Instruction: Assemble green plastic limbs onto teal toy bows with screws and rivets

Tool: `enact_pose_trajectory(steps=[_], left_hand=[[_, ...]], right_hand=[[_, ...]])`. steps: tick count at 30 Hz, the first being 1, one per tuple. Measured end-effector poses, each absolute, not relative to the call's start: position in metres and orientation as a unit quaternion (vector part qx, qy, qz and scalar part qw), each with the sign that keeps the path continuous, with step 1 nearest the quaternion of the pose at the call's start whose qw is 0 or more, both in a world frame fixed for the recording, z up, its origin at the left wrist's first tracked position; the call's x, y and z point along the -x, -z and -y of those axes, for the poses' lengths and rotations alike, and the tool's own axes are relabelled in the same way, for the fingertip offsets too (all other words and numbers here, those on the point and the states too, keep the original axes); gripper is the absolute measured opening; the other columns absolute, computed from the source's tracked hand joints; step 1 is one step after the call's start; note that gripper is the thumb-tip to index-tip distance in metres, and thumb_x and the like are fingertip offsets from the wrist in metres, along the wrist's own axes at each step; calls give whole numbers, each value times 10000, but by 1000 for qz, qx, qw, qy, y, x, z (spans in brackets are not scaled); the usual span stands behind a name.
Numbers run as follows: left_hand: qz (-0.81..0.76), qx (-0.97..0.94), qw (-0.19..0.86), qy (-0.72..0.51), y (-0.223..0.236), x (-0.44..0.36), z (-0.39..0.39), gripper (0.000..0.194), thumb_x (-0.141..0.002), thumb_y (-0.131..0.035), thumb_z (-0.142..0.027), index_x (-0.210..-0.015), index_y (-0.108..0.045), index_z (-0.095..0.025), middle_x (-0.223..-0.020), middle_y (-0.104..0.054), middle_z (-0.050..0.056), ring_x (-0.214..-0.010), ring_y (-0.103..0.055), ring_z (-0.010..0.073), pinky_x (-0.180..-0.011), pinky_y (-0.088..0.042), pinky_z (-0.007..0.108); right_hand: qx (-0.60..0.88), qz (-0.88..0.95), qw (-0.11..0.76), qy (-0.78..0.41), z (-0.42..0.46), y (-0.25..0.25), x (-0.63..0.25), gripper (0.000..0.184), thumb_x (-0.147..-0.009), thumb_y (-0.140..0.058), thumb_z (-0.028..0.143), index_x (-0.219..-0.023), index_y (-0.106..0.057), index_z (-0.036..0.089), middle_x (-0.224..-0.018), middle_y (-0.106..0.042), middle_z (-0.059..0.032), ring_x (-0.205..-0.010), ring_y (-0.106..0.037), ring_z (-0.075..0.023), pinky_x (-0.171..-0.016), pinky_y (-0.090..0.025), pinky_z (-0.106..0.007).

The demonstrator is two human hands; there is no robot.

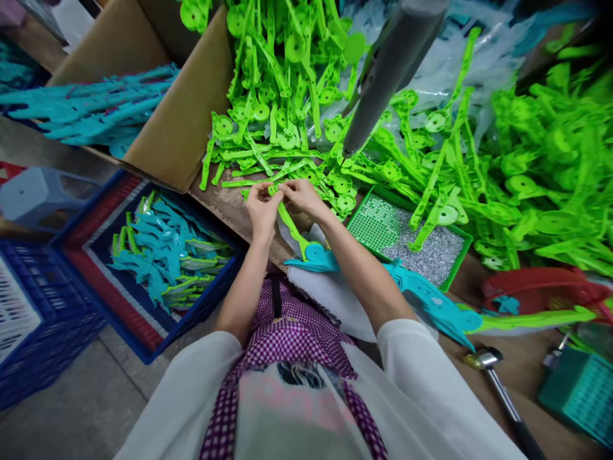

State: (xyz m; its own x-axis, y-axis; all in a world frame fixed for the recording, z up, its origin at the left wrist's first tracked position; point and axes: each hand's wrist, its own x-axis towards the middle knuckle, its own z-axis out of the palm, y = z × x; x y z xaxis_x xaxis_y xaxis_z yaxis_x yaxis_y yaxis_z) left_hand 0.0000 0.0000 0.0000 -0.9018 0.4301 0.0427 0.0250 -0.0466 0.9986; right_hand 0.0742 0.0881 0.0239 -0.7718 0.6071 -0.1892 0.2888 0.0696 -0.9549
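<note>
My left hand (pixel 261 209) and my right hand (pixel 303 195) are close together over the front edge of the bench. Both have their fingers pinched on the upper end of a long lime-green plastic piece (pixel 294 229). It slants down toward me, and its lower end joins a turquoise plastic part (pixel 320 257) with a round disc. A pale grey piece lies along the green one, partly hidden. My right forearm passes over the turquoise part's right side. Above my right hand a dark grey cylindrical tool (pixel 390 73) points down with a thin tip.
Loose lime-green pieces (pixel 287 83) pile up behind my hands. A green tray (pixel 371 220) of small metal fasteners (pixel 438 252) is to the right, near a joined turquoise piece (pixel 433 300) and a hammer (pixel 500 377). At left are a cardboard box (pixel 184 121) and a blue crate (pixel 138 342).
</note>
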Motion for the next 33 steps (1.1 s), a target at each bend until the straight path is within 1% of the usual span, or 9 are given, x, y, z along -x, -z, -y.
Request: enact_pose_trajectory(steps=[3, 7, 9, 14, 17, 20, 24, 28, 33], left_hand=[[-661, -196, 217, -691, 3, 12, 12, 433, -559, -925, -295, -881, -659, -178, -793, -670, -20, -661, -606, 95, -662, -512, 221], [-644, -201, 253, -694, 3, 15, 31, 497, -565, -941, -380, -921, -661, -175, -845, -678, 8, -753, -650, 128, -752, -540, 265], [-631, -198, 257, -705, 1, 12, 41, 467, -607, -928, -391, -928, -656, -188, -853, -666, 3, -810, -662, 137, -806, -548, 274], [-600, -206, 292, -716, -8, 9, 63, 415, -669, -914, -394, -948, -655, -229, -925, -659, 4, -914, -676, 145, -904, -558, 283], [-593, -196, 345, -701, -14, 12, 71, 439, -675, -912, -430, -985, -672, -233, -942, -690, 20, -918, -700, 164, -877, -585, 300], [-604, -202, 387, -667, -21, 13, 76, 442, -687, -902, -468, -996, -687, -236, -970, -721, 44, -894, -718, 184, -812, -615, 312], [-589, -218, 385, -676, -32, 7, 83, 357, -733, -875, -476, -948, -674, -275, -896, -697, 3, -795, -713, 156, -780, -643, 324], [-548, -228, 376, -711, -37, 1, 91, 334, -678, -919, -460, -809, -678, -269, -799, -638, -35, -708, -682, 116, -851, -653, 371], [-461, -244, 418, -743, -30, 7, 96, 324, -631, -957, -386, -655, -675, -227, -664, -596, -63, -602, -641, 78, -901, -644, 459]], right_hand=[[279, 758, 86, -583, -86, -28, -89, 313, -923, -536, 297, -640, -555, 166, -554, -450, 56, -560, -398, -83, -560, -312, -235], [219, 783, -9, -582, -78, -34, -108, 204, -878, -575, 245, -699, -612, 155, -583, -521, 51, -580, -454, -91, -611, -337, -254], [233, 795, -14, -560, -72, -35, -113, 165, -875, -589, 239, -746, -636, 148, -613, -570, 38, -599, -491, -99, -632, -352, -257], [272, 796, -24, -540, -63, -37, -113, 201, -920, -590, 297, -846, -667, 127, -689, -633, 6, -620, -532, -107, -637, -353, -258], [281, 793, -27, -541, -60, -39, -113, 215, -918, -609, 324, -910, -695, 127, -753, -672, -14, -650, -548, -116, -645, -353, -260], [301, 795, -18, -526, -57, -39, -114, 230, -925, -592, 325, -938, -716, 132, -739, -671, -12, -641, -530, -119, -653, -344, -268], [317, 791, -10, -524, -54, -39, -117, 248, -925, -573, 317, -958, -732, 128, -729, -674, -17, -634, -509, -123, -646, -333, -275], [309, 786, 0, -535, -50, -47, -121, 248, -933, -567, 317, -972, -729, 133, -751, -683, -18, -624, -488, -114, -644, -331, -271], [298, 787, -11, -540, -47, -58, -125, 233, -941, -565, 293, -991, -723, 129, -725, -657, -7, -623, -470, -107, -638, -310, -260]])
